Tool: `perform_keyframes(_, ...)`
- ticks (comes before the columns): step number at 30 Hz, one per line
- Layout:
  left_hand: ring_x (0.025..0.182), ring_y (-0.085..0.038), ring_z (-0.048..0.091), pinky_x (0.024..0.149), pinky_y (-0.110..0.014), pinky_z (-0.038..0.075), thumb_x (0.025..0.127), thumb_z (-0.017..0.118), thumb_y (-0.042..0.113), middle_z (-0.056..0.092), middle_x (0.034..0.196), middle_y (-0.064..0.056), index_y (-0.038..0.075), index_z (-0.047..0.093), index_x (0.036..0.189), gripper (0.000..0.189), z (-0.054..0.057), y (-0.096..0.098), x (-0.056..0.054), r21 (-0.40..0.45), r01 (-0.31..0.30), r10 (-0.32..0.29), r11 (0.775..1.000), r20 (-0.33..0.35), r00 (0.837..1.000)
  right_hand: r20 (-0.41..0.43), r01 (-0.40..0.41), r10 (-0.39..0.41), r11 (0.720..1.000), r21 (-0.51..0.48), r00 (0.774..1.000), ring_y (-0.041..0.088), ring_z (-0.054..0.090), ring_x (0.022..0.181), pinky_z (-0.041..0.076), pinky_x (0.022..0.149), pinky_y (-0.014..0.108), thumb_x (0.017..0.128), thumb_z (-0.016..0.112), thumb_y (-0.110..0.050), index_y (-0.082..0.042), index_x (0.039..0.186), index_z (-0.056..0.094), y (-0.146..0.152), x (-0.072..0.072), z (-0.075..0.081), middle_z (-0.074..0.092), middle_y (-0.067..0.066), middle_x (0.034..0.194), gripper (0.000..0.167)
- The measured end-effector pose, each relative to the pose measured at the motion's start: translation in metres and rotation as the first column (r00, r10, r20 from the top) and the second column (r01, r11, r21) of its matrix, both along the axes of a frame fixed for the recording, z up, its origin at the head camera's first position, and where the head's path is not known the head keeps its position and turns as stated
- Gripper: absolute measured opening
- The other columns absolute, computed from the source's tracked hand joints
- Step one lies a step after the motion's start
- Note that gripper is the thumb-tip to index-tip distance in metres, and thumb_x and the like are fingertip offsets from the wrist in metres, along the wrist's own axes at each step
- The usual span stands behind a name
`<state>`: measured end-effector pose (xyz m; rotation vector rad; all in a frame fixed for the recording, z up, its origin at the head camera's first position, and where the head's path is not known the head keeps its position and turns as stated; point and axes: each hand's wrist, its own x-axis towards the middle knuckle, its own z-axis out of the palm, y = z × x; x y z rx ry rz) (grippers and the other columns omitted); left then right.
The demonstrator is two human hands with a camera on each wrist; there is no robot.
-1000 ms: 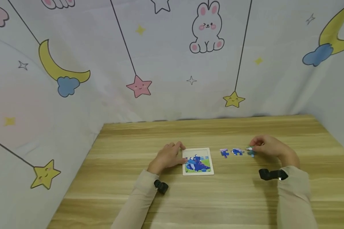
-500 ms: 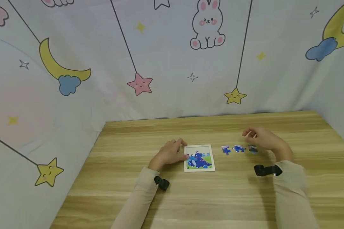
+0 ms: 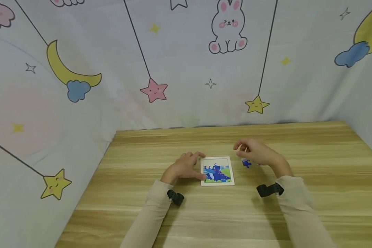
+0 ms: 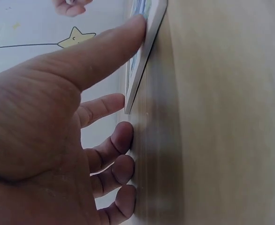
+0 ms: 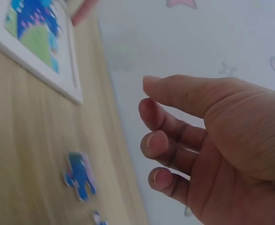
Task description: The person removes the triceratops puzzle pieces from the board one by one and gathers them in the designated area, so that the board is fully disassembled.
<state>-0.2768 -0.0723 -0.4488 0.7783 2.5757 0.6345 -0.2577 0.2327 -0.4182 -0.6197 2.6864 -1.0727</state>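
A small white-rimmed puzzle tray [image 3: 217,184] lies flat on the table, filled in its nearer part with a blue dinosaur picture and bare along the far part. My left hand [image 3: 183,168] spans the tray's left side; its thumb [image 4: 114,44] rests over the near part of that edge and the index finger touches the far corner. My right hand [image 3: 258,151] hovers to the right of the tray with loosely bent fingers and nothing between thumb and fingertips. Below it lies a blue jigsaw piece [image 3: 246,163], also seen in the right wrist view [image 5: 80,177]. Another jigsaw piece [image 5: 99,218] is partly cut off.
The wood-grain table [image 3: 235,213] runs back to a white curtain [image 3: 186,65] printed with stars, moons and a rabbit. A black camera is strapped to each wrist, over beige sleeves [image 3: 297,206].
My right hand has left the rightmost jigsaw piece and moved left over the others, toward the tray. My left thumb has slid a little nearer along the tray's left edge.
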Motion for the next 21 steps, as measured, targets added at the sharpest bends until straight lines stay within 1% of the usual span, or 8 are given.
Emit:
perform_keyframes(3,0.097,-0.023,0.043,0.080,-0.039,0.039,0.082,0.082,0.045,0.049,0.107,-0.006,0.020,0.044,0.148,0.080,0.000,0.001,0.000,-0.031,0.011,-0.011,0.999,-0.010,1.000,0.030,-0.048,0.048,0.999,-0.007,0.998,0.019,0.055,0.071,0.047,0.060,0.032,0.099,0.062,-0.010,-0.001,0.116,0.063,-0.019,-0.001,-0.005,0.061,0.005,0.088,0.019)
perform_keyframes(6,0.096,-0.023,0.042,0.079,-0.039,0.039,0.082,0.081,0.047,0.049,0.107,-0.006,0.025,0.043,0.148,0.079,0.000,0.002,0.001,-0.065,0.028,-0.030,0.998,-0.030,0.999,0.038,-0.113,0.113,0.994,0.011,0.993,0.016,0.053,0.070,0.046,0.061,0.030,0.099,0.063,-0.009,-0.002,0.117,0.063,-0.037,-0.001,-0.011,0.060,0.003,0.086,0.020)
perform_keyframes(8,0.095,-0.023,0.041,0.077,-0.038,0.039,0.082,0.080,0.048,0.048,0.106,-0.006,0.028,0.043,0.149,0.079,-0.001,0.002,0.001,-0.089,0.043,-0.047,0.995,-0.043,0.998,0.039,-0.158,0.157,0.987,0.028,0.987,0.014,0.052,0.072,0.045,0.064,0.029,0.098,0.063,-0.009,-0.003,0.118,0.064,-0.047,0.000,-0.015,0.060,0.001,0.084,0.021)
perform_keyframes(12,0.094,-0.022,0.040,0.075,-0.036,0.038,0.084,0.079,0.049,0.046,0.106,-0.006,0.030,0.042,0.150,0.078,0.000,0.003,0.002,-0.119,0.062,-0.068,0.991,-0.048,0.997,0.071,-0.226,0.222,0.973,0.046,0.972,0.010,0.052,0.069,0.044,0.065,0.027,0.096,0.066,-0.010,-0.001,0.121,0.063,-0.065,0.004,-0.021,0.060,-0.002,0.079,0.027)
perform_keyframes(16,0.094,-0.022,0.039,0.075,-0.035,0.037,0.084,0.078,0.048,0.044,0.105,-0.006,0.030,0.041,0.151,0.078,0.002,0.003,0.003,-0.123,0.067,-0.073,0.990,-0.044,0.996,0.090,-0.246,0.240,0.967,0.066,0.967,0.007,0.050,0.064,0.042,0.063,0.024,0.093,0.071,-0.012,0.002,0.124,0.060,-0.078,0.007,-0.025,0.058,-0.003,0.073,0.035)
perform_keyframes(21,0.095,-0.022,0.038,0.078,-0.037,0.034,0.084,0.079,0.047,0.042,0.106,-0.005,0.031,0.040,0.152,0.079,0.004,0.003,0.003,-0.128,0.051,-0.054,0.990,-0.023,0.998,0.085,-0.210,0.204,0.975,0.071,0.975,0.008,0.047,0.062,0.039,0.060,0.024,0.091,0.075,-0.014,-0.001,0.122,0.056,-0.087,0.010,-0.032,0.053,-0.003,0.073,0.039)
